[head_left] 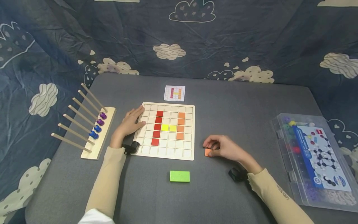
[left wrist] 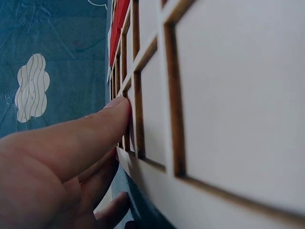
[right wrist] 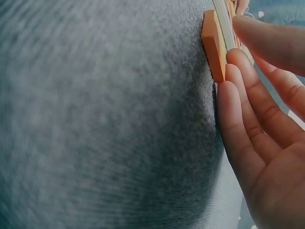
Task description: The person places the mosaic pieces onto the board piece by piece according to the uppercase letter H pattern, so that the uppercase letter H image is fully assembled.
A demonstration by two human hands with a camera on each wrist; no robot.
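My left hand (head_left: 130, 123) rests at the left edge of a square wooden grid board (head_left: 170, 153); in the left wrist view its thumb (left wrist: 102, 121) touches the grid. On the board lie a red column (head_left: 157, 127) of tiles, a shorter orange column (head_left: 180, 126) and two yellow tiles (head_left: 169, 128) between them. My right hand (head_left: 223, 147) is at a loose orange tile (head_left: 208, 152) on the table, right of the board. Up close, fingertips (right wrist: 228, 90) meet one end of this tile (right wrist: 213, 47), and the thumb shows a small gap from it.
A pattern card (head_left: 174, 93) with a similar coloured figure lies behind the board. A bright green block (head_left: 180, 176) lies in front. At the left stands a peg rack (head_left: 107, 124) with purple and blue beads; a clear plastic case (head_left: 316, 161) sits at the right.
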